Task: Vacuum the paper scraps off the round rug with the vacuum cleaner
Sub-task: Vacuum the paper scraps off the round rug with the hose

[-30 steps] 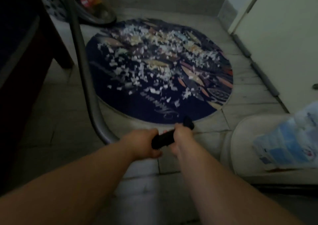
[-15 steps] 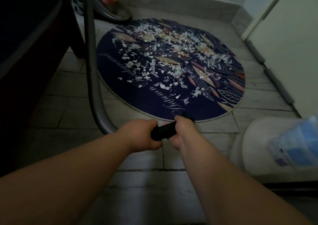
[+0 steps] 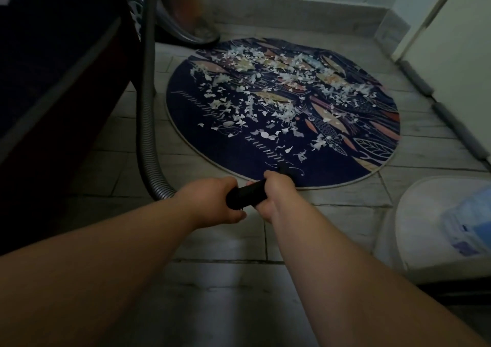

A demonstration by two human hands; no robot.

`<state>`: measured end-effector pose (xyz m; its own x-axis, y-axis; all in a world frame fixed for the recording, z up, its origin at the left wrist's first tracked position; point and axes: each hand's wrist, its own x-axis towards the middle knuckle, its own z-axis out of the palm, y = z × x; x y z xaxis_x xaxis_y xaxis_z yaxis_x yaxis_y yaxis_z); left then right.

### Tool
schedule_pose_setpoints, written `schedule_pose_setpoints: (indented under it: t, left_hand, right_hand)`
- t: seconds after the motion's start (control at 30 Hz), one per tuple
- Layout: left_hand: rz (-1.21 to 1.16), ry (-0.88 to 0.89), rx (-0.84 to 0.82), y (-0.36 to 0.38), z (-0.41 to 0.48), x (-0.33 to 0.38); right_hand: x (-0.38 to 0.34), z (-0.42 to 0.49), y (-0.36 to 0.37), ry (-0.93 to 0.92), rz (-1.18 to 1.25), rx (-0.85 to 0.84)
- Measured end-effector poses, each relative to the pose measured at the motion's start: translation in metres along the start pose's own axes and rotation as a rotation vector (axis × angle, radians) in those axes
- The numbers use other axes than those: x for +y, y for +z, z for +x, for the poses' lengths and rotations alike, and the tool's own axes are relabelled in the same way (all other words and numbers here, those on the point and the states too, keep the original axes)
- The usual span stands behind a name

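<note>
1. A person is gripping the black nozzle (image 3: 245, 194) of a vacuum cleaner with 2 bare hands, low over the tiled floor (image 3: 225, 243).
2. The left hand (image 3: 212, 200) is wrapping curled fingers round the nozzle's rear end, where the grey ribbed hose (image 3: 145, 113) is joining it. The right hand (image 3: 276, 195) is closing firmly round the front part, and only the nozzle's tip is showing beyond its knuckles, just over the near rim of the rug.
3. The round rug (image 3: 239, 158), dark blue with a fish-and-leaf print, is lying flat on the tiles directly ahead. White paper scraps (image 3: 265, 91) are lying thick across its middle and far half and thinning toward the near edge.
4. The hose is climbing from the left hand past a dark piece of furniture (image 3: 53, 68) to the vacuum cleaner body (image 3: 183, 14), which is standing by the wall just beyond the rug's far-left edge.
5. By the look of it, the approach is ending and the sweeping is not yet under way: no part of the rug is looking cleared. Whether the motor is running cannot be told.
6. The next move is calling for the tip to drop onto the nearest scraps and work outward in passes, with enough hose slack to reach the far side. The thin rug may pucker under suction.
7. A white container (image 3: 425, 240) holding a blue-and-white packet (image 3: 470, 227) is sitting at right, near a pale door (image 3: 465, 41).
</note>
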<state>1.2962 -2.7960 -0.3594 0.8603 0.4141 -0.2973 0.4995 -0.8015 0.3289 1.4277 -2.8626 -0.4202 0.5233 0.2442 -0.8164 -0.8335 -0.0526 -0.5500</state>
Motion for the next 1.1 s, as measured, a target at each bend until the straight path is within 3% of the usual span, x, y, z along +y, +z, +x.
schedule_pose_setpoints:
  t: [0.7, 0.87, 1.1]
  left_hand:
    - [0.009, 0.038, -0.008, -0.017, 0.003, -0.019]
    - [-0.092, 0.049, 0.0, -0.016, 0.009, -0.006]
    - [-0.078, 0.041, -0.095, -0.061, 0.007, 0.04]
  right_hand:
    - [0.0, -0.034, 0.019, -0.051, 0.094, 0.012]
    - [-0.01, -0.042, 0.016, -0.161, 0.113, 0.065]
    - [-0.041, -0.089, 0.002, -0.122, 0.143, 0.098]
